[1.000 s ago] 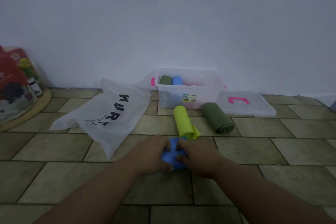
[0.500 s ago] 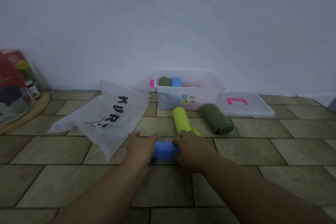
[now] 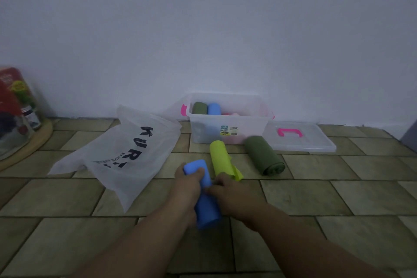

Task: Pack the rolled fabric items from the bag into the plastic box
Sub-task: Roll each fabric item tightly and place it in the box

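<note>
A blue fabric roll stands lengthwise between my hands, above the tiled floor. My left hand grips its far end, fingers curled over the top. My right hand holds its right side near the middle. Just beyond lie a lime-green roll, partly unrolled at its near end, and a dark green roll. The clear plastic box stands against the wall with a dark green roll and a blue roll inside. The white plastic bag lies flat on the left.
The box's clear lid with a pink handle lies on the floor right of the box. A round wooden board with jars and packages sits at the far left. The white wall runs along the back.
The blue roll was crosswise on the floor between my hands. Now it is turned lengthwise and lifted, with my left hand around its far end.
</note>
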